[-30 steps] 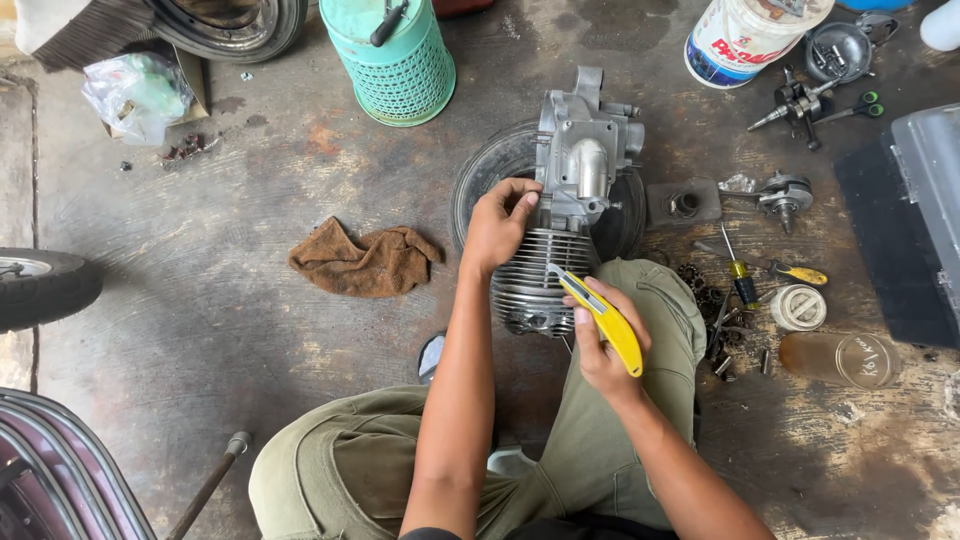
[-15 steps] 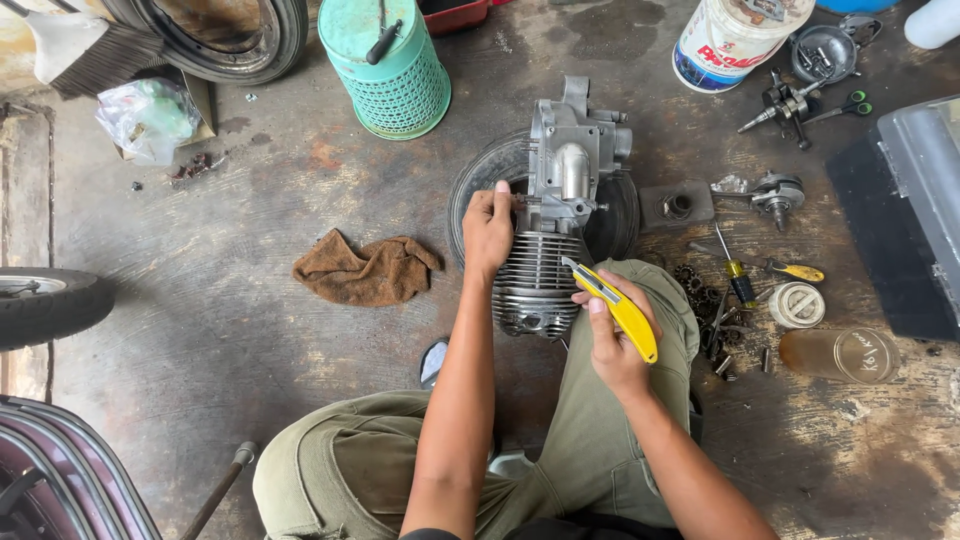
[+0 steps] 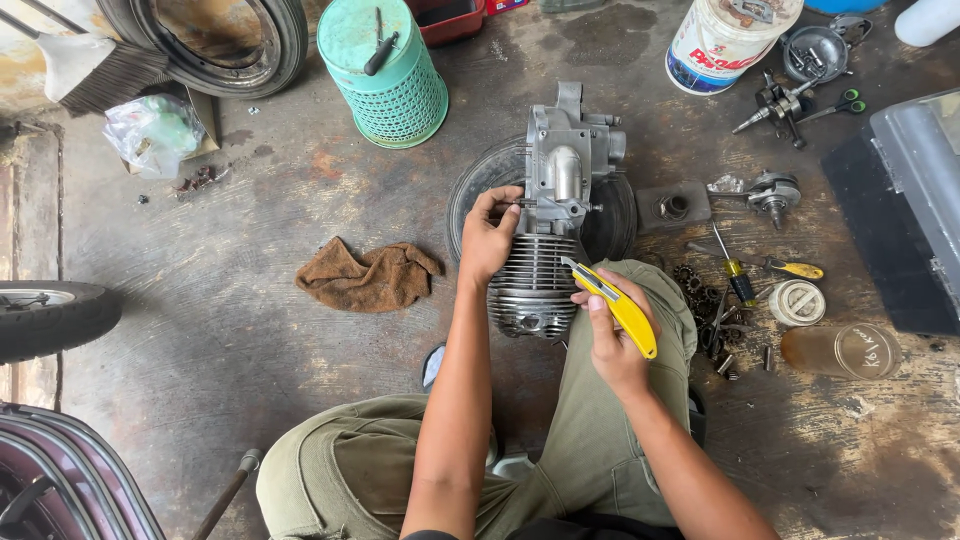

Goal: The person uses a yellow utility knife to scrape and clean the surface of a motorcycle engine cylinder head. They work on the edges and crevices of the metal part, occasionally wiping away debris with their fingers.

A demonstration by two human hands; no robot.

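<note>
Sitting on the concrete floor (image 3: 200, 300) with legs in olive trousers (image 3: 590, 440) folded, a person works on a grey engine (image 3: 550, 220) that stands between the knees, its finned cylinder toward the body and its cast case pointing away, resting on a dark round disc (image 3: 470, 200). The left hand (image 3: 490, 235) has its grip clenched on the engine's left side, fingers wrapped over the edge where fins meet case. The right hand (image 3: 610, 335) has its grip grasping a yellow knife (image 3: 615, 305), whose tip lies against the fins on the right side of the cylinder. A brown rag (image 3: 365, 275) lies crumpled on the floor left of the engine, well apart from it. Farther up stands a green mesh basket (image 3: 385, 70) with a tool on its lid, beside a tyre (image 3: 215, 35) and a broom (image 3: 95, 65). Right of the engine lie loose metal parts, a screwdriver (image 3: 735, 270) with a yellow and black handle, a white tub (image 3: 725, 40), a jar (image 3: 840, 350) lying on its side and a grey case (image 3: 915, 200). Another tyre (image 3: 50, 315) shows at the left edge.
</note>
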